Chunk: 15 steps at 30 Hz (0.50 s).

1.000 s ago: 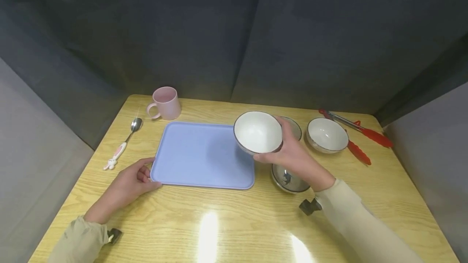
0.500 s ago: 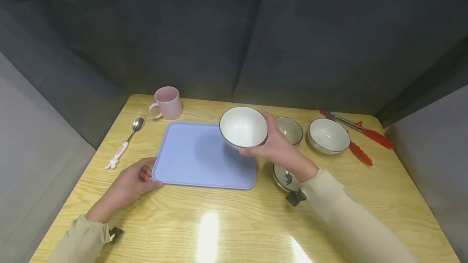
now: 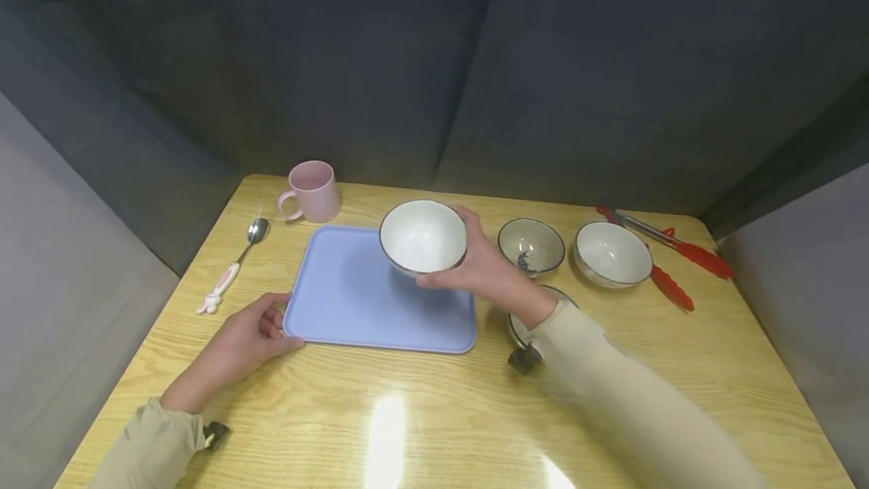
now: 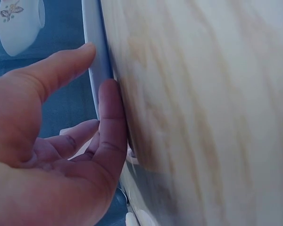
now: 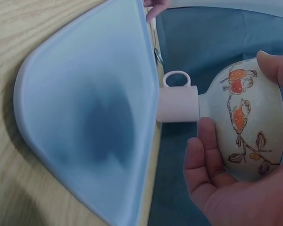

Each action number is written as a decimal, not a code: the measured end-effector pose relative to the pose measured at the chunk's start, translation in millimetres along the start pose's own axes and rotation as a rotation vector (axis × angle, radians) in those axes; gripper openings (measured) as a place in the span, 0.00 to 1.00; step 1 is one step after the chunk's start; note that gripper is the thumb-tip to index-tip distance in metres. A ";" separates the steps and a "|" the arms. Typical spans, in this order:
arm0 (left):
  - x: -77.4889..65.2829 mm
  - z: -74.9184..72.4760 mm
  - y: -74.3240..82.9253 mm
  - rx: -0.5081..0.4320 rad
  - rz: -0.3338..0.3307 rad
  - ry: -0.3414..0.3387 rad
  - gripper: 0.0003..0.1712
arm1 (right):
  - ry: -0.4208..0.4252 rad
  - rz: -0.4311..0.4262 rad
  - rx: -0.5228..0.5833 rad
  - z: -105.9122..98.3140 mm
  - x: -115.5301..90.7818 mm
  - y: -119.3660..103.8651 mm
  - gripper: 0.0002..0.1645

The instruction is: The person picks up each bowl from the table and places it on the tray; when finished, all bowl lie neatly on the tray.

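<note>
My right hand [image 3: 478, 266] grips a bowl [image 3: 422, 236] by its right side, thumb at the near side and fingers behind. White inside with a dark rim, the bowl hangs over the blue tray [image 3: 326, 315], and its shadow falls on the tray. Orange birds and a branch decorate its outside in the right wrist view, where fingertips [image 5: 207, 134] press near the foot. My left hand [image 3: 241, 338] holds the tray at its near left corner. Seen from the left wrist, thumb and fingers meet the tray's rim [image 4: 96, 56].
A pink mug [image 3: 314, 192] stands behind the tray, and a spoon with a rabbit handle [image 3: 217, 289] lies to the left. On the right are a patterned bowl [image 3: 532, 246], a white bowl [image 3: 613, 255] and red-tipped tongs [image 3: 702, 259]. My right forearm partly hides another bowl [image 3: 519, 330].
My right hand has carried the bowl leftward, from the tray's right edge to over its middle right. The patterned bowl behind has come into fuller view. My left hand stays at the tray corner.
</note>
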<state>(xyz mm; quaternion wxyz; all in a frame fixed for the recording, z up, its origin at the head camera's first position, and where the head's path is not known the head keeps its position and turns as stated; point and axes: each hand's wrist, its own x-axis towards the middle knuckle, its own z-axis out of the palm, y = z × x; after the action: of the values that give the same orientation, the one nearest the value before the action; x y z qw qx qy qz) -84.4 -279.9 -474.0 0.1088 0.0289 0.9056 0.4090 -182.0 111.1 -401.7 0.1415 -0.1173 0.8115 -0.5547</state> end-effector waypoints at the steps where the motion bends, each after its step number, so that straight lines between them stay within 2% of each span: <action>1: 0.0 -0.2 -0.2 0.001 0.003 0.001 0.47 | -0.005 0.002 -0.003 2.5 1.5 -0.3 0.81; 7: 0.1 -1.4 -1.9 0.003 0.006 0.002 0.48 | -0.038 -0.003 0.039 18.2 11.0 -0.5 0.79; 15: 0.8 -1.0 -3.5 0.001 -0.009 0.001 0.49 | -0.064 -0.007 0.042 34.5 23.8 3.5 0.79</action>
<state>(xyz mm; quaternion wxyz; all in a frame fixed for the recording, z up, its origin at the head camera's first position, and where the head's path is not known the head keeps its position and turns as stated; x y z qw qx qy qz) -85.3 -282.9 -476.1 0.1105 0.0246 0.9059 0.4080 -191.9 74.1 -419.2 0.1678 -0.1346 0.7944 -0.5680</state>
